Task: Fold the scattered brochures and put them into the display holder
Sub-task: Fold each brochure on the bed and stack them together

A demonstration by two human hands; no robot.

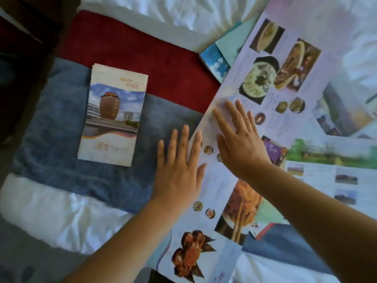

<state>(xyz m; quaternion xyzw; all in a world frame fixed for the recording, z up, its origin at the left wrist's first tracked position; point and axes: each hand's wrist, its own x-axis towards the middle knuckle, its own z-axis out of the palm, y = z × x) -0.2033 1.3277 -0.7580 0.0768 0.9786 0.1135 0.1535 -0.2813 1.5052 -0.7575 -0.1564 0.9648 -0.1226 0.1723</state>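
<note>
A large unfolded brochure with food photos lies diagonally across the bed from lower centre to upper right. My right hand rests flat on its left part, fingers spread. My left hand lies flat with spread fingers across the brochure's left edge, partly on the blue blanket. A folded brochure showing a big brown jar lies closed on the blanket, to the left of both hands. No display holder is in view.
A blue-and-teal folded brochure peeks from under the big sheet's upper edge. More open sheets with landscape photos lie at the right. Beneath are a blue blanket, a red cloth and white bedding.
</note>
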